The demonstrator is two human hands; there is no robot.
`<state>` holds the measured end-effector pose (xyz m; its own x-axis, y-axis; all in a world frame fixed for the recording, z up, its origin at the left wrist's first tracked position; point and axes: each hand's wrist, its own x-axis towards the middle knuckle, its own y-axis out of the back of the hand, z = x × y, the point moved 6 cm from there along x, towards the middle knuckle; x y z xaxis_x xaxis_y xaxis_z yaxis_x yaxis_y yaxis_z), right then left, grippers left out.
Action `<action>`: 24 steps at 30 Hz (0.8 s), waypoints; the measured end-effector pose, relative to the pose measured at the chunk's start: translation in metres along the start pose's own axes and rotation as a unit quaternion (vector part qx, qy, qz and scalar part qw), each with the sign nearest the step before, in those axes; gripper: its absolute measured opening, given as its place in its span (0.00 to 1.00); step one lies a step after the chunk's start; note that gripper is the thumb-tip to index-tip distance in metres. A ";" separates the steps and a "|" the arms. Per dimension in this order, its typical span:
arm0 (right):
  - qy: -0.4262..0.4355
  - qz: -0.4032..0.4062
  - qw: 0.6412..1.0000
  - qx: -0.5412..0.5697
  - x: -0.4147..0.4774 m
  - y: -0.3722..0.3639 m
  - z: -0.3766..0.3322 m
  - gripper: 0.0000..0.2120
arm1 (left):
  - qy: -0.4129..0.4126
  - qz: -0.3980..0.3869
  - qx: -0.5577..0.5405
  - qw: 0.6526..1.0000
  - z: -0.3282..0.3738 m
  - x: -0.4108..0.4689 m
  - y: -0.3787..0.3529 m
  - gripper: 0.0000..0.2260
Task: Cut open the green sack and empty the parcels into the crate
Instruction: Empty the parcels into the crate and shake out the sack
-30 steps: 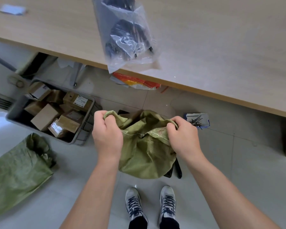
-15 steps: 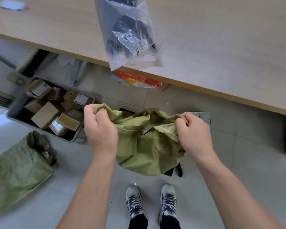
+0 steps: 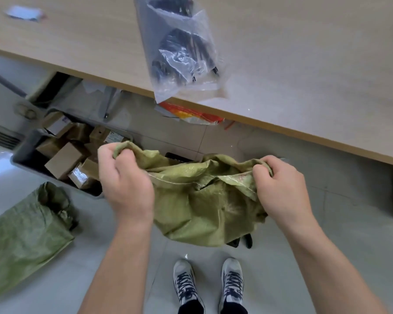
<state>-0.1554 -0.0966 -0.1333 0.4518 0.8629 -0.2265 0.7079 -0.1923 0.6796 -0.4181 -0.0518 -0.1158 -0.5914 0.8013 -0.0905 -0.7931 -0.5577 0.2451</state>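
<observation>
I hold a crumpled green woven sack [image 3: 197, 200] up in front of me, above the floor. My left hand [image 3: 125, 180] grips its left top corner in a fist. My right hand [image 3: 281, 186] grips the right part of its rim. The sack sags limp between my hands. A dark grey crate [image 3: 30, 165] stands on the floor at the left, just beyond my left hand, with several brown cardboard parcels [image 3: 64, 159] inside. Something black [image 3: 241, 241] peeks out under the sack's lower edge.
A wooden table [image 3: 304, 64] crosses the top, with a clear plastic bag of black items [image 3: 182, 53] overhanging its edge. A second green sack [image 3: 25, 236] lies on the floor at the left. An orange and white bag [image 3: 191, 114] lies under the table. My shoes [image 3: 208, 284] are below.
My hands have drawn further apart, the left one toward the crate and the right one to the right, stretching the sack's rim wider and lifting it a little.
</observation>
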 end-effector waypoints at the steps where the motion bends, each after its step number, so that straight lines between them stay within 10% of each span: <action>1: -0.017 -0.014 1.000 -0.011 0.002 -0.002 0.003 0.11 | 0.028 -0.010 0.016 0.999 -0.004 0.002 -0.004 0.09; 24: 0.024 -0.012 0.999 0.039 -0.009 0.008 -0.031 0.11 | -0.031 -0.075 0.032 0.996 0.027 -0.017 -0.012 0.09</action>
<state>-0.1702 -0.0910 -0.1041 0.4081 0.8890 -0.2075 0.7593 -0.2044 0.6178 -0.3944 -0.0533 -0.0915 -0.4545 0.8879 -0.0711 -0.8602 -0.4168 0.2940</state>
